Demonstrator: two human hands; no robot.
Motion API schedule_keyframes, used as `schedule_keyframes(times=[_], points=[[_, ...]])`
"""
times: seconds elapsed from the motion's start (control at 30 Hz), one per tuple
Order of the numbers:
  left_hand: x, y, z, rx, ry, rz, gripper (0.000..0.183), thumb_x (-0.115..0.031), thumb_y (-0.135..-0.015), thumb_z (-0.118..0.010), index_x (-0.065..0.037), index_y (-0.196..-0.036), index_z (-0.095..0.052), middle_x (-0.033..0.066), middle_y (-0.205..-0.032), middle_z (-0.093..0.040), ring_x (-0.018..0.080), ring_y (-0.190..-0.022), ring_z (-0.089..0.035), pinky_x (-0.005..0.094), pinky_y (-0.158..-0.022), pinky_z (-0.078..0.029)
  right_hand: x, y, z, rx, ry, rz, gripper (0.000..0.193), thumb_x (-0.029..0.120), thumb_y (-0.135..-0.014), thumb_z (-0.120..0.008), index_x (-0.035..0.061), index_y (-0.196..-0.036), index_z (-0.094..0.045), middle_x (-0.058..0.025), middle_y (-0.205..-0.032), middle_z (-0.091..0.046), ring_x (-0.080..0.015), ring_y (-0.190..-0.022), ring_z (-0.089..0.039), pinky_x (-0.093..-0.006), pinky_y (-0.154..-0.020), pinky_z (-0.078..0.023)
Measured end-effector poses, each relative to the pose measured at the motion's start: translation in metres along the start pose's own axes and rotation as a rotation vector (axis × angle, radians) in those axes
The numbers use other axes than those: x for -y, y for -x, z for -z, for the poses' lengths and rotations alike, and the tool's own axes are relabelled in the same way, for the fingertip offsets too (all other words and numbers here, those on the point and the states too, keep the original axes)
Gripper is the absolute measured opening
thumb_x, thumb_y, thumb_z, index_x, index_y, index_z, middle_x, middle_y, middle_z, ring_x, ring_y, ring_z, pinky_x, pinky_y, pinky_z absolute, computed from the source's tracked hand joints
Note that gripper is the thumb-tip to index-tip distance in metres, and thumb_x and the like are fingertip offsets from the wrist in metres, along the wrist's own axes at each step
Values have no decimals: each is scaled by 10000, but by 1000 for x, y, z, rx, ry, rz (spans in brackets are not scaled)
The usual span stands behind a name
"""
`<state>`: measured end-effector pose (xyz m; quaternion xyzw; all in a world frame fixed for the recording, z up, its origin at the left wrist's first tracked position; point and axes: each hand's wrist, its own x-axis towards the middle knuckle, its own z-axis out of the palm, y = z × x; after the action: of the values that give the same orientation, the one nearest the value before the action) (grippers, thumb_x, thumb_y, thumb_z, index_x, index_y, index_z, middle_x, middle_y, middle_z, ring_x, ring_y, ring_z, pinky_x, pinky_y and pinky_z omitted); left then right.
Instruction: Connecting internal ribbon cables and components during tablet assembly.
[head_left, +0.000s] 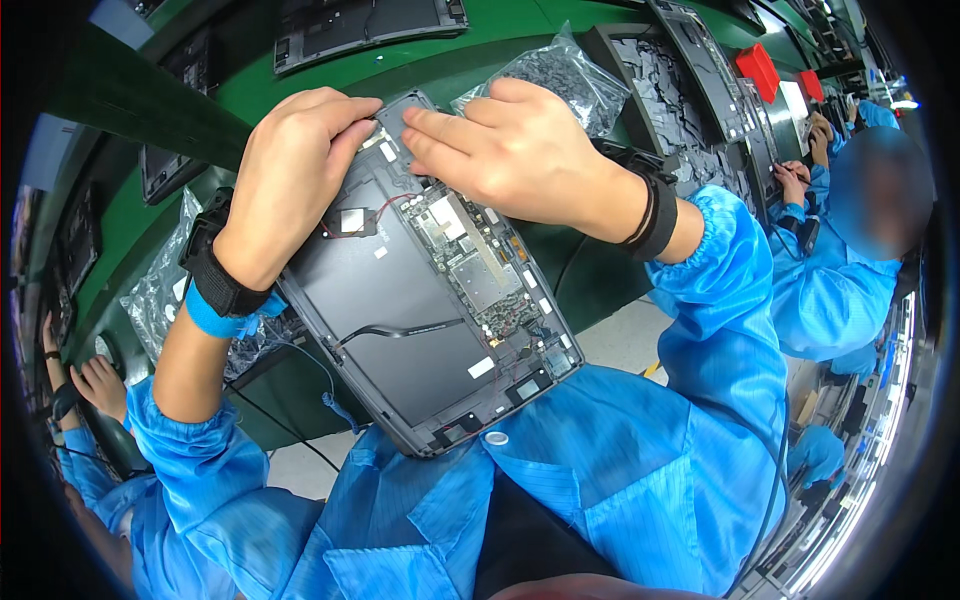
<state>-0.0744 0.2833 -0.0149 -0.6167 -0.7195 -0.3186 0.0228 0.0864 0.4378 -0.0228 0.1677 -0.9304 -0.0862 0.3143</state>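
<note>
At the worktop's [252, 90] near edge, the left hand [293, 165], fingers nearly closed, and right hand [510, 150], fingers half-curled, touched an open tablet [385, 285], hold unclear.

We see a long green worktop [246, 90] stretching across the upper part of the room, bending with the lens and darker toward its near edge. A dark green beam [135, 98] slants over its left end. Beyond the near edge we look down on pale floor [612, 342], with a short yellow mark [652, 369] on it. Past the right end, a bright lamp [905, 104] glares, and white strips of light [882, 483] line the dark rim farther down.
</note>
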Motion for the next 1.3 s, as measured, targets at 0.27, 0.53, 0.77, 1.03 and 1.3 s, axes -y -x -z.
schedule_keyframes(times=[0.27,0.53,0.77,1.03,1.3], points=[[0,-2,-7,-36,-132,-133,91,-43,-807,-676,2,-885,-685,119,-774,-624,311,-780,-611,404,-729,-501,-9,0,-1,16,-41,92,208,132,-716,-640,17,-880,-693,-84,-995,-715,-161,-617,-633,-303,-577,-484],[3,-1,-7,-14,-110,-125,118,-33,-821,-664,23,-922,-691,141,-815,-650,326,-794,-624,395,-725,-499,2,-4,13,289,-157,-12,310,229,-749,-638,-2,-943,-711,-218,-1062,-693,-233,-596,-666,-339,-532,-508],[-2,2,5,77,-121,-56,191,-34,-849,-622,20,-1025,-674,166,-937,-666,341,-904,-625,400,-823,-494,-9,18,10,302,-598,-266,355,253,-962,-519,50,-1231,-631,-177,-1306,-597,-362,-943,-670,-400,-805,-539],[-36,82,38,30,-218,64,433,2,-892,-518,-18,-1325,-541,159,-1385,-526,350,-1363,-409,437,-1125,-304,22,37,4,-129,-1193,-948,469,201,-901,-650,2,-1313,-545,-100,-1120,-615,-153,-961,-590,-275,-805,-489],[-59,119,35,-46,-150,156,513,28,-839,-569,-22,-1347,-514,197,-1467,-419,419,-1400,-322,480,-1131,-271,8,6,-30,78,-1359,-1173,528,190,-863,-725,-8,-1317,-543,-82,-1094,-610,-144,-989,-580,-266,-888,-462]])
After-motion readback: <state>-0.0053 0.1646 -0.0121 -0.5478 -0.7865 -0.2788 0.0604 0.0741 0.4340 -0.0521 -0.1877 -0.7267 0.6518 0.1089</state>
